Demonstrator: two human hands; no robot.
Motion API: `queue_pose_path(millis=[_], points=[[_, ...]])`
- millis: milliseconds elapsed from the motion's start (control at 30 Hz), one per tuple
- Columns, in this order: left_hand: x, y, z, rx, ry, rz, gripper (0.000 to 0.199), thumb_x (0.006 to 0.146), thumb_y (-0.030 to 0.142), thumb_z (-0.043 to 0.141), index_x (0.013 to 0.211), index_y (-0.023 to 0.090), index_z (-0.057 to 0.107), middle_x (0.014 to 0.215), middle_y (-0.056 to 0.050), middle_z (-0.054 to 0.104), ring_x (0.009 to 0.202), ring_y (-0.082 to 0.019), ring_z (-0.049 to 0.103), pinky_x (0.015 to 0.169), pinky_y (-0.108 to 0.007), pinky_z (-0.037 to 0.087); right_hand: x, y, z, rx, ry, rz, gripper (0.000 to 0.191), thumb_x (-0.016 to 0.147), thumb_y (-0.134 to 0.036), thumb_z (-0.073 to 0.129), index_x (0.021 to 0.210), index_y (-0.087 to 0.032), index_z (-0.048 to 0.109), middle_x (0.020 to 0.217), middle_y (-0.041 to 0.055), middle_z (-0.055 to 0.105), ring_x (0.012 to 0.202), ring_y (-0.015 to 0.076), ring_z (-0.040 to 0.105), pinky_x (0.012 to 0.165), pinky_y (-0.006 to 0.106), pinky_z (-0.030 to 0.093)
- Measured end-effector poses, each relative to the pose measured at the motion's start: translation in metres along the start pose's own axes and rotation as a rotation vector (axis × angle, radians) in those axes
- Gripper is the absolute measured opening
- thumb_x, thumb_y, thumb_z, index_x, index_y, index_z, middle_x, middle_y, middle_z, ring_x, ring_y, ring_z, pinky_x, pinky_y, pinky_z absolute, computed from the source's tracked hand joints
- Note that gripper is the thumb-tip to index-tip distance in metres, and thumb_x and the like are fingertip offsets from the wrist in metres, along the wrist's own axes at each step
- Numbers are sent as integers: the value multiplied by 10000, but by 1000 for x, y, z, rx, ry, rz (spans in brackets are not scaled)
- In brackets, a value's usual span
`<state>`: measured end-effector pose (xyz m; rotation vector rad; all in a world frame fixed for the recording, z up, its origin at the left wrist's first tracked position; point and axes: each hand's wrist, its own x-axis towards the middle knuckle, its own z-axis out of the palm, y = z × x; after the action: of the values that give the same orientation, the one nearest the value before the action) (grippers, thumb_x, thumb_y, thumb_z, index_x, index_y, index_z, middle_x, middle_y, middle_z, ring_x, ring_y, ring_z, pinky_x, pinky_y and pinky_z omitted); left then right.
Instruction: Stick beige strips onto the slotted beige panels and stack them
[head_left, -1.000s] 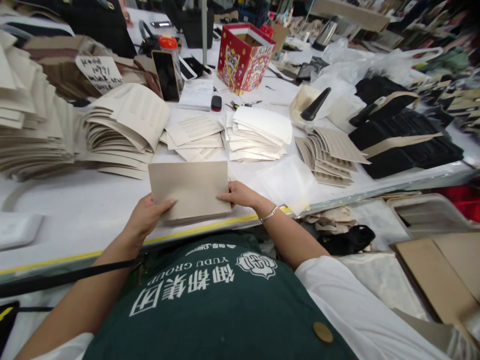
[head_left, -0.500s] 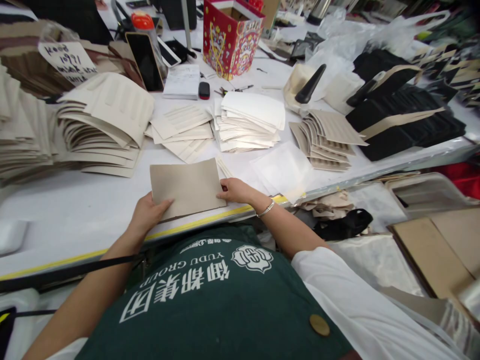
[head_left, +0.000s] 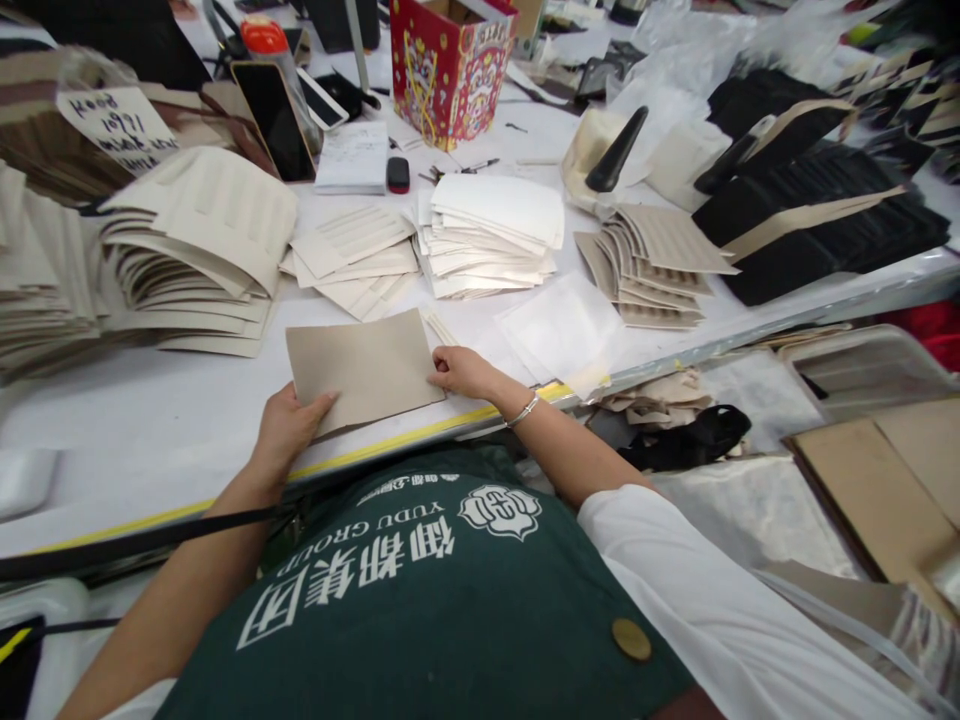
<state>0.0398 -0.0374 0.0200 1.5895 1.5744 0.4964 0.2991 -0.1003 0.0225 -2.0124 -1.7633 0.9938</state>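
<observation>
A flat beige rectangular panel [head_left: 364,362], leather-like or card-like, lies at the table's front edge between my hands. My left hand [head_left: 289,425] grips its lower left corner, thumb on top and the other fingers hidden beneath. At the right edge, my right hand [head_left: 461,372] pinches the panel with curled fingers. Just beyond that hand are a few thin pale strips [head_left: 440,328]. A pile of white sheets [head_left: 491,225] and some loose cream panels [head_left: 356,255] lie behind the panel.
Stacked cream panels [head_left: 199,235] stand to the left. Translucent sheets [head_left: 559,325], ribbed beige pieces [head_left: 652,260] and black stacked pieces [head_left: 825,225] are to the right. Farther back are a red patterned box [head_left: 450,75], a phone [head_left: 274,120] and a black-handled tool [head_left: 617,150].
The view has shifted slightly, so most things sit a little further left and higher. Both hands keep their hold on the beige panel, which stays at the table edge.
</observation>
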Motion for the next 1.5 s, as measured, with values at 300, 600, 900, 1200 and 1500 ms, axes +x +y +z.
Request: queue_pose_path(millis=[300, 600, 900, 1200, 1500], points=[[6, -7, 2, -102, -8, -41, 472, 586, 418, 691, 969, 148, 634, 955, -100, 688, 883, -267, 638, 797, -348, 515, 6, 4, 6, 320, -17, 86, 50, 783, -129, 544, 777, -150, 499, 575, -52, 524, 468, 85, 503, 502, 187, 368], [3, -5, 1, -78, 7, -38, 450, 608, 414, 691, 966, 148, 631, 947, -102, 688, 872, -261, 641, 772, -328, 517, 7, 3, 8, 410, 74, 17, 66, 751, -145, 544, 752, -161, 479, 584, -70, 481, 469, 68, 449, 491, 186, 348], [5, -7, -3, -291, -102, -115, 502, 561, 323, 754, 1000, 132, 604, 975, -45, 686, 882, -218, 628, 794, -295, 517, 5, -7, -9, 563, -36, 28, 108, 710, -147, 565, 720, -160, 459, 542, -83, 446, 488, 72, 423, 491, 184, 333], [7, -14, 2, -328, -54, -129, 554, 551, 307, 772, 1038, 115, 592, 1043, -69, 666, 946, -235, 610, 876, -337, 491, 7, 0, -3, 76, 35, -33, 68, 737, -112, 565, 793, -145, 547, 658, -35, 566, 583, 91, 490, 559, 185, 331], [3, -6, 2, -135, -14, -96, 573, 588, 385, 740, 1066, 103, 596, 1048, -89, 660, 950, -255, 607, 876, -351, 481, 6, 5, 0, -32, 94, -71, 88, 764, -135, 564, 851, -145, 576, 731, -4, 603, 644, 113, 508, 588, 193, 329]])
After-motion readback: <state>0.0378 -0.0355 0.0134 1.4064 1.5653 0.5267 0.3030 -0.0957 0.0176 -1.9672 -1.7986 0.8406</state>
